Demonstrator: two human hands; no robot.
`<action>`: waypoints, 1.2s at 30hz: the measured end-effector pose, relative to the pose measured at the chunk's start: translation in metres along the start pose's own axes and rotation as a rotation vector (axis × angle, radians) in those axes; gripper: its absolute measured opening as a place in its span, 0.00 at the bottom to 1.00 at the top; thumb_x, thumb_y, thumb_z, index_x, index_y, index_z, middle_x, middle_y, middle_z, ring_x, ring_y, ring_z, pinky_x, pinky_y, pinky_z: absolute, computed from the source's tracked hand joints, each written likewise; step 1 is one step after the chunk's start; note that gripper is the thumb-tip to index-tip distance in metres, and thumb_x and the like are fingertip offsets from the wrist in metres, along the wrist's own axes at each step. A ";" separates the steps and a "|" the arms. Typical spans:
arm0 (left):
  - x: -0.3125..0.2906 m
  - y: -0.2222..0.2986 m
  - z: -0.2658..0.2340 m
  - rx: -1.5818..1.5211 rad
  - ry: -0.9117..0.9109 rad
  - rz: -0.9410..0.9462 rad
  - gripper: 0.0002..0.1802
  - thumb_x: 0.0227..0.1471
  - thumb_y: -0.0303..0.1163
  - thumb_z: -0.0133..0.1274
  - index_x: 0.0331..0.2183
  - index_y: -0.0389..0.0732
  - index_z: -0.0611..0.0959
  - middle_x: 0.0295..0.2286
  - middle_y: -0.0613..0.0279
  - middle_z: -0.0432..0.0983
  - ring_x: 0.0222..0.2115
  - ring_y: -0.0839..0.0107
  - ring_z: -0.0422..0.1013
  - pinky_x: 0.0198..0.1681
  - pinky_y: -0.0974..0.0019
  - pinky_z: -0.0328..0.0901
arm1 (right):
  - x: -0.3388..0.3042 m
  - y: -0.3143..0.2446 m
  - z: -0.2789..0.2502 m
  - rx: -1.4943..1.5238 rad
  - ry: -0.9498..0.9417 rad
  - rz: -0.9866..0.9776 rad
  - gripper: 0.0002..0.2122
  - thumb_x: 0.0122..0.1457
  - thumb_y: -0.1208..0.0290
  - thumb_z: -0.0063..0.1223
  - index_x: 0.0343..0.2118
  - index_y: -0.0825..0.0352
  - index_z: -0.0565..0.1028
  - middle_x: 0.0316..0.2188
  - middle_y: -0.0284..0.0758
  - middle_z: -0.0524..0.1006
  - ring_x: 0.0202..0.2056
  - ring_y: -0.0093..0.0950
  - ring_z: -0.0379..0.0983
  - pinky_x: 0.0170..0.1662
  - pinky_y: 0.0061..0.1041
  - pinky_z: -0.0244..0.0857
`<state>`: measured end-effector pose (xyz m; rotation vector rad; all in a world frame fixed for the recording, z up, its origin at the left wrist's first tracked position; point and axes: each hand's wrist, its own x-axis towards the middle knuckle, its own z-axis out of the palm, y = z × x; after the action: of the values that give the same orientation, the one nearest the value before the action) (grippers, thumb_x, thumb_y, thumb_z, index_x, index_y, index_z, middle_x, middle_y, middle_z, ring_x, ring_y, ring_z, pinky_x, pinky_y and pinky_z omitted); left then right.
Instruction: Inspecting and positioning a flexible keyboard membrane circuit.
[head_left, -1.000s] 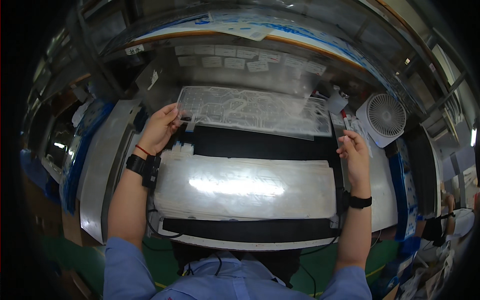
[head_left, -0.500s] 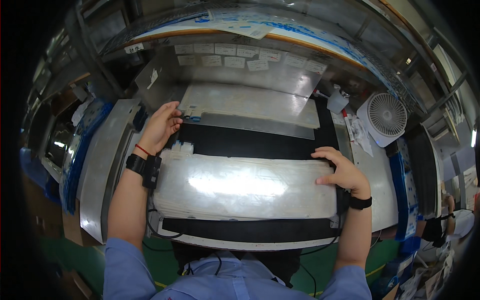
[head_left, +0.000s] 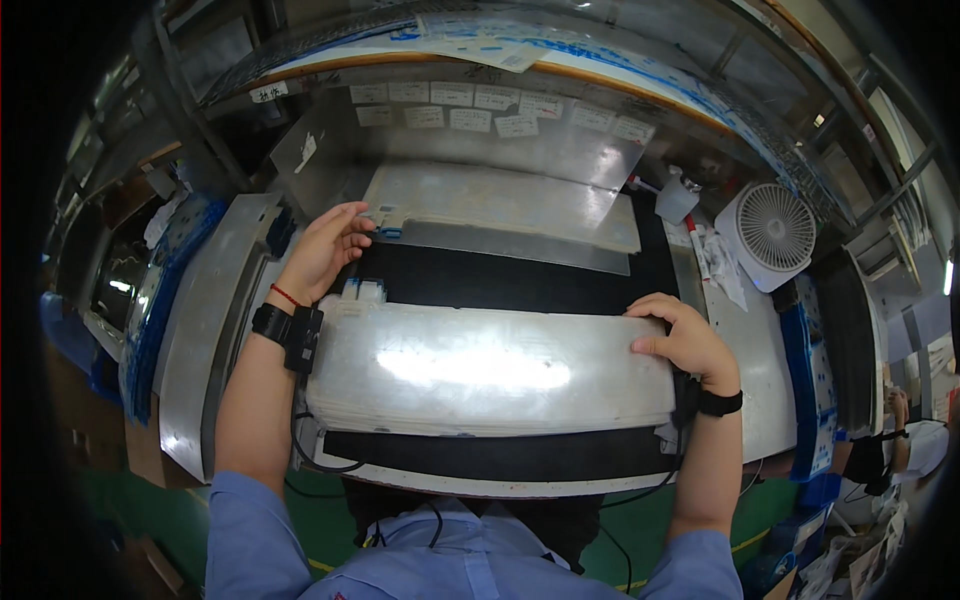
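And the sheet is down! A second ago a clear, patterned sheet hung tilted above the far stack [head_left: 500, 192], with the left hand [head_left: 325, 245] at its corner; now nothing is in the air, and I take it that the sheet lies with the others back there, although I can't pick it out.

The left hand stays up by the far stack's left corner, fingers loosely curled, no sheet in them (whether the fingertips brush the edge, I can't tell from here). The bigger move belongs to the right hand [head_left: 690, 345]: it has swung in from out beside the fan [head_left: 772, 232] to the right end of the near stack [head_left: 490, 405]. Fingers reach over the back corner, thumb spread on top, no sheet lifted; whether it presses down or merely rests, I can't say.

So, in my judgement, the placing is over and attention is back on the near stack, which lies flat across the black work surface [head_left: 500, 275], its glossy top catching the light, white tabs [head_left: 365, 291] poking out at its back left. Along the far stack's front runs a clear strip [head_left: 560, 256], jutting past the paler sheets.
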<state>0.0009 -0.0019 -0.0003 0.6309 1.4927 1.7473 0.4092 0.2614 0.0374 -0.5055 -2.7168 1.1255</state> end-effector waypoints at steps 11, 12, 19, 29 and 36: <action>-0.002 0.003 0.002 0.010 -0.024 -0.009 0.19 0.63 0.40 0.40 0.49 0.37 0.71 0.35 0.62 0.76 0.32 0.77 0.71 0.35 0.76 0.65 | -0.001 0.001 -0.001 0.278 0.198 0.098 0.07 0.51 0.75 0.57 0.34 0.68 0.76 0.29 0.26 0.74 0.30 0.17 0.68 0.35 0.16 0.61; -0.003 0.004 0.002 0.005 -0.031 -0.018 0.20 0.63 0.40 0.40 0.48 0.37 0.71 0.36 0.60 0.76 0.32 0.76 0.72 0.35 0.75 0.66 | -0.001 0.002 -0.001 0.293 0.212 0.117 0.06 0.52 0.75 0.57 0.34 0.68 0.76 0.28 0.25 0.73 0.29 0.16 0.67 0.33 0.15 0.61; -0.006 0.009 0.004 -0.016 -0.184 -0.061 0.24 0.63 0.46 0.36 0.47 0.35 0.72 0.38 0.53 0.76 0.35 0.73 0.74 0.35 0.75 0.70 | 0.001 0.003 0.003 0.359 0.304 0.133 0.08 0.55 0.75 0.56 0.38 0.68 0.77 0.27 0.23 0.73 0.27 0.13 0.65 0.32 0.14 0.59; -0.007 0.008 0.009 -0.074 -0.141 -0.047 0.26 0.63 0.47 0.35 0.46 0.34 0.73 0.36 0.56 0.77 0.36 0.74 0.74 0.39 0.72 0.70 | 0.004 0.016 0.002 0.501 0.377 0.035 0.05 0.58 0.77 0.50 0.37 0.68 0.74 0.31 0.27 0.74 0.34 0.15 0.67 0.39 0.15 0.60; -0.009 0.011 0.010 0.037 -0.162 -0.064 0.19 0.63 0.41 0.39 0.45 0.37 0.74 0.34 0.61 0.77 0.33 0.76 0.73 0.37 0.74 0.69 | 0.005 0.031 -0.002 0.569 0.493 0.160 0.05 0.60 0.77 0.48 0.38 0.67 0.73 0.30 0.27 0.75 0.30 0.16 0.68 0.36 0.15 0.62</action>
<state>0.0111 -0.0033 0.0132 0.7184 1.4207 1.5849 0.4128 0.2845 0.0169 -0.7827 -1.8626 1.4954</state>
